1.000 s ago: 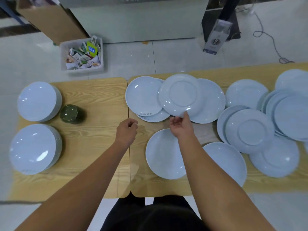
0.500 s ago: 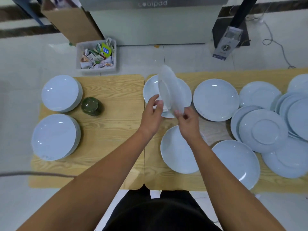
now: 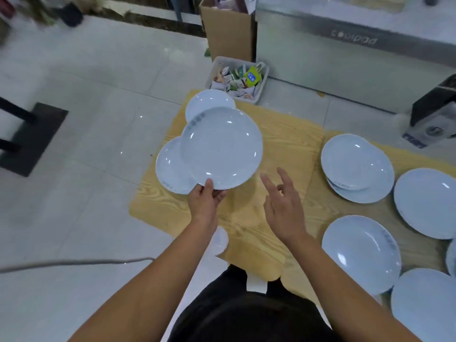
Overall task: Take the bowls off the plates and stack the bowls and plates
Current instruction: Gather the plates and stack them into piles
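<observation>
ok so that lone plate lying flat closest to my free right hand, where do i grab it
Pinch the lone plate by its left rim, coming from the left with the right hand, thumb on top, fingers slid under. It lies flat and face up, so only the upturned rim gives purchase, and that side faces bare table. The left hand grips another plate.

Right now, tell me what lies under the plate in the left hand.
Below the held plate, a near plate and a far plate poke out, both on the wooden table. Whatever lies between them is covered.
</observation>
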